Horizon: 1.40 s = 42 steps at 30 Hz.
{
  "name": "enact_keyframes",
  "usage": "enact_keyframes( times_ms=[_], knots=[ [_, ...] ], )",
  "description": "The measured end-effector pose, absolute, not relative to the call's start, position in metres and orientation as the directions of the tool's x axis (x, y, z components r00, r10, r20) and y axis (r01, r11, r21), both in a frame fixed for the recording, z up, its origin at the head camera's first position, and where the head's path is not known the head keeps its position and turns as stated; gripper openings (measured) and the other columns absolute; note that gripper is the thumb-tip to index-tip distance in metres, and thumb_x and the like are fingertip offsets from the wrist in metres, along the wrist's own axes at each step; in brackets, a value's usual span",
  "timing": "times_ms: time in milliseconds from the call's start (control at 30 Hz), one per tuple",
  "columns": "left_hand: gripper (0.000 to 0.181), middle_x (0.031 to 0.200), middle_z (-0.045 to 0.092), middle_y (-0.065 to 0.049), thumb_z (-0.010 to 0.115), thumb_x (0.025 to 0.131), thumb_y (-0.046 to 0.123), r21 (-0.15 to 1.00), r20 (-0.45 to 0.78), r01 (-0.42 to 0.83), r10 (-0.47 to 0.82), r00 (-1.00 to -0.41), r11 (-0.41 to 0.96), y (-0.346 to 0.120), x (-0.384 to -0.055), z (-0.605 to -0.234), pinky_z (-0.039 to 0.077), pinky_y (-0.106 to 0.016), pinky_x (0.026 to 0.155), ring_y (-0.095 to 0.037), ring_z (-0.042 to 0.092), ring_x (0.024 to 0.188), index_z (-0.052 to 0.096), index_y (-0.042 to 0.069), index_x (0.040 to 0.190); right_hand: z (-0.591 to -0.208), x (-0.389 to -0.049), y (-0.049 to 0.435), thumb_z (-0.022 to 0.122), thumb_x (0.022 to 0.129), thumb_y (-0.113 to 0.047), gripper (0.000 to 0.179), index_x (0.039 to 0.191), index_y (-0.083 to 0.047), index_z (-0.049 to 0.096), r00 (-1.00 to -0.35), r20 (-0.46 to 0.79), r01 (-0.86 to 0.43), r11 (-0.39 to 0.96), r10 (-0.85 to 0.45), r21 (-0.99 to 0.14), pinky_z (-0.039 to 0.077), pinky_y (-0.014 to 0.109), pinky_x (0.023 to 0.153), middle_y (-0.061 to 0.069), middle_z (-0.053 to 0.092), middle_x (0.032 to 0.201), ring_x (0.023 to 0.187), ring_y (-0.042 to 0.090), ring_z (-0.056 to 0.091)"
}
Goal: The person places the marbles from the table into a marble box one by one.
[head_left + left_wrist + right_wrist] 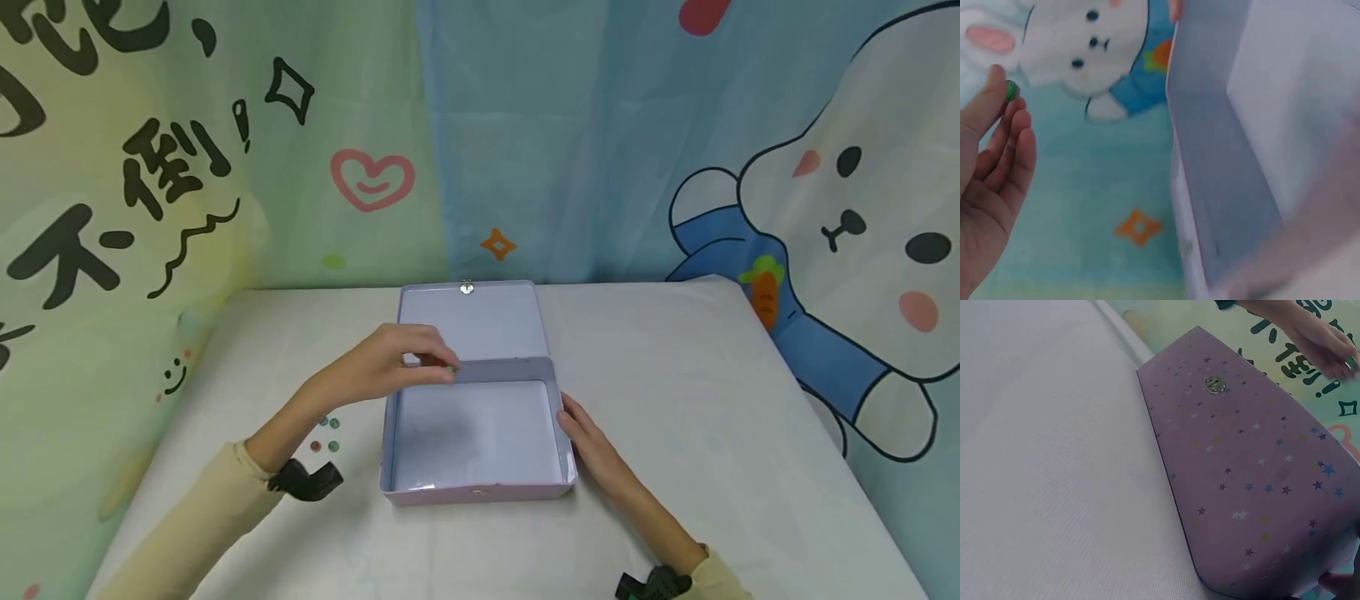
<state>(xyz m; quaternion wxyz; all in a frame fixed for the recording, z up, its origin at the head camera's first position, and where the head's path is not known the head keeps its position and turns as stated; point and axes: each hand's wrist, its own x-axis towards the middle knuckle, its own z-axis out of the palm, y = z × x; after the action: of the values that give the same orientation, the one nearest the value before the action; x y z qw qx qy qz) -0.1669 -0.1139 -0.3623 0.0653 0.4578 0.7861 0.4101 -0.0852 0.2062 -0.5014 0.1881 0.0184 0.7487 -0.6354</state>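
Observation:
My left hand is over the rear left part of a lavender box, pinching a small round green piece between thumb and fingertips. The box lies on the white table with its hinged lid tipped back. Its pale inside shows nothing lying in it. My right hand rests against the box's right side, fairly straight fingers touching at the rim. The right wrist view shows the star-printed outer wall with a metal clasp.
Left of the box, several small round pieces lie on the white tabletop, among them a green piece and a reddish-brown piece. Behind the table hangs a printed curtain. Black straps circle both wrists.

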Motion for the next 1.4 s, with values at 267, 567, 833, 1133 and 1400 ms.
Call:
enact_keyframes(
  times_ms=[267,567,833,1133,1400],
  knots=[
    [0.020,0.092,0.072,0.004,0.072,0.087,0.024,0.671,-0.046,0.675,0.927,-0.373,0.305,-0.031,-0.193,-0.400,0.052,-0.017,0.074,-0.001,0.061,0.079,0.074,0.011,0.101,-0.500,-0.085,0.205,0.035,0.103,-0.045,0.064,0.156,-0.014,0.014,-0.918,-0.330,0.281,0.228,-0.219,-0.932,0.007,0.055,0.121,0.012,0.012,0.164,0.152,0.033,0.006],
    [0.018,0.084,0.069,0.003,0.072,0.087,0.024,0.596,-0.260,0.719,0.933,-0.250,0.359,0.021,-0.195,-0.446,0.045,-0.012,0.067,0.001,0.052,0.071,0.072,0.009,0.096,-0.498,-0.082,0.207,0.035,0.103,-0.046,0.065,0.156,-0.014,0.015,-0.923,-0.328,0.277,0.243,-0.202,-0.929,0.009,0.055,0.120,0.013,0.012,0.163,0.151,0.034,0.007],
    [0.017,0.076,0.062,0.007,0.074,0.086,0.025,0.626,-0.274,0.676,0.921,-0.277,0.389,0.026,-0.190,-0.470,0.040,-0.010,0.061,0.002,0.049,0.065,0.072,0.011,0.095,-0.496,-0.083,0.208,0.036,0.103,-0.046,0.063,0.155,-0.017,0.017,-0.923,-0.339,0.291,0.249,-0.181,-0.924,0.011,0.054,0.120,0.012,0.015,0.163,0.151,0.033,0.010],
    [0.017,0.075,0.059,0.009,0.076,0.084,0.025,0.610,-0.271,0.663,0.901,-0.338,0.433,0.022,-0.188,-0.479,0.039,-0.011,0.061,0.002,0.048,0.067,0.065,0.014,0.091,-0.495,-0.084,0.208,0.035,0.104,-0.041,0.059,0.154,-0.014,0.019,-0.926,-0.336,0.285,0.267,-0.170,-0.921,0.014,0.056,0.120,0.016,0.018,0.162,0.150,0.036,0.014],
    [0.017,0.075,0.058,0.009,0.076,0.085,0.025,0.598,-0.255,0.666,0.894,-0.369,0.446,0.024,-0.187,-0.480,0.039,-0.010,0.061,0.001,0.048,0.067,0.065,0.012,0.091,-0.497,-0.084,0.208,0.035,0.104,-0.041,0.060,0.154,-0.013,0.018,-0.930,-0.313,0.266,0.233,-0.194,-0.935,0.014,0.056,0.120,0.016,0.018,0.162,0.150,0.037,0.014]
  ],
)
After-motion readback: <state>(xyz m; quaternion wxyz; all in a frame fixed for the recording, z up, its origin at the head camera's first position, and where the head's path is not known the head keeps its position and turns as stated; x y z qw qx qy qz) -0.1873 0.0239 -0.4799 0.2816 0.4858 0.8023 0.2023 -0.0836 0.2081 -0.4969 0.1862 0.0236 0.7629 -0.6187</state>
